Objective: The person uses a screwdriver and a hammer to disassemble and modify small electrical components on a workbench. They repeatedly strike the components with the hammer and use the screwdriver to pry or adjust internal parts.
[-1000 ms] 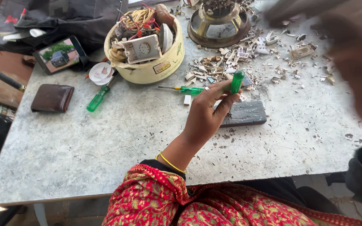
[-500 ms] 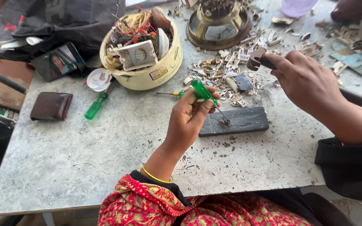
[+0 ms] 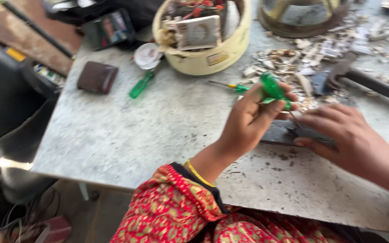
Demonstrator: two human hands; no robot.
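My left hand grips a green-handled screwdriver, whose thin shaft points down at a dark flat block on the grey table. My right hand lies over the right part of that block, fingers spread and fingertips resting on it, with nothing gripped. A red patterned sleeve and a yellow bangle show at my left wrist. The view is blurred.
Behind the block lie a pile of small scraps, a dark hammer-like tool and a green and yellow screwdriver. Farther back stand a cream bowl of parts and a round metal frame. Left are another green screwdriver, a white lid, a brown wallet and a phone.
My right hand has let go of the dark tool it held over the scraps and come down onto the block. My left hand still holds the screwdriver at the block.
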